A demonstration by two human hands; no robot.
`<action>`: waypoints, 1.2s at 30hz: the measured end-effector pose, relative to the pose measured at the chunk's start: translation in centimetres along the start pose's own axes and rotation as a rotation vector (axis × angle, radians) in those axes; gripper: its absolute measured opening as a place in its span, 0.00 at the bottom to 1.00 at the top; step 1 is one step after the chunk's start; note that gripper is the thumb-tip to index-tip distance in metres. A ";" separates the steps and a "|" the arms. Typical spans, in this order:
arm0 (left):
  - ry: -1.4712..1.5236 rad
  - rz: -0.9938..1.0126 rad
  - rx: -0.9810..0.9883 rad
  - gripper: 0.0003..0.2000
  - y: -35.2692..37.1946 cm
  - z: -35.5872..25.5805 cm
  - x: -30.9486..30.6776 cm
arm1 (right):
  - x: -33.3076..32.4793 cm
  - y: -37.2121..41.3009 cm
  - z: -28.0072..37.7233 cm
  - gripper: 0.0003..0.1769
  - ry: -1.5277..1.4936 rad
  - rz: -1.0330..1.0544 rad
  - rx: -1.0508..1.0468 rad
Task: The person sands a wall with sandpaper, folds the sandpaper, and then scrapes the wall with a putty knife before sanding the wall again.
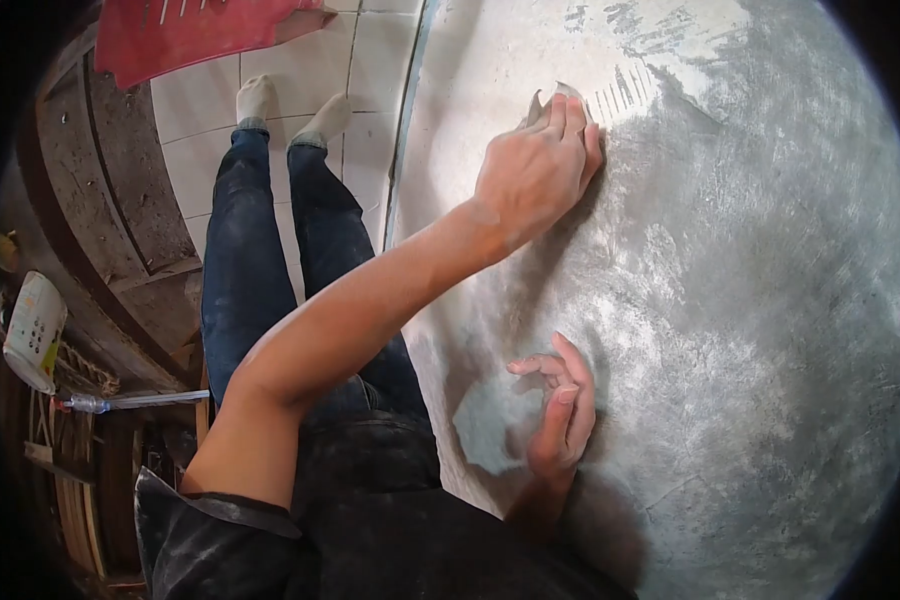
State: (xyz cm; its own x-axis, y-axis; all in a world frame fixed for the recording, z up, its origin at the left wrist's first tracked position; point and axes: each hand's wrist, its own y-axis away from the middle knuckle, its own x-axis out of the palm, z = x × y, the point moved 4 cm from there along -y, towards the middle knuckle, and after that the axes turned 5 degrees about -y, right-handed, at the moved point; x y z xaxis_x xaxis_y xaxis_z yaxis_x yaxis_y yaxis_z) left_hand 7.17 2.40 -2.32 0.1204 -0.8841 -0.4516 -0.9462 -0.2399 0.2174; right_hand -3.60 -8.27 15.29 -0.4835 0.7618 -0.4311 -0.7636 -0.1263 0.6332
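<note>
I find the folded sheet (567,91) under the left hand (533,167), fingers pressed together over it, just left of the pale streaked patch (625,90); the loosely curled, empty right hand (567,405) is well apart.

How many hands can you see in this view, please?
2: the left hand, near the top on the mottled grey surface, holding a thin sheet; the right hand, lower down, loosely curled. None appears hidden.

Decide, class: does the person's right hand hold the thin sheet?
No, the left hand holds the thin sheet against the gray surface, well away from the right hand.
</note>
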 end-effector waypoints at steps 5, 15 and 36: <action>0.056 -0.096 0.032 0.22 1.4 -0.5 -0.3 | 0.0 0.1 -0.2 0.27 -0.032 -0.004 0.046; 0.058 -0.002 -0.031 0.22 0.1 0.3 0.0 | 0.1 0.0 -0.7 0.27 -0.014 -0.006 -0.034; 0.016 -0.114 -0.011 0.17 -0.7 1.2 0.4 | 0.1 -0.5 -0.1 0.23 0.043 0.023 0.020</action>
State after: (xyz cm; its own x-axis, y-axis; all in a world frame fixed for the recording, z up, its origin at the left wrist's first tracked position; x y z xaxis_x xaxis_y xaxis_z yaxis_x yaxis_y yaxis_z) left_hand 7.51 2.67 -3.65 0.2321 -0.8570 -0.4601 -0.9227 -0.3437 0.1746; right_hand -3.31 -8.18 14.86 -0.5193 0.7309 -0.4428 -0.7432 -0.1306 0.6562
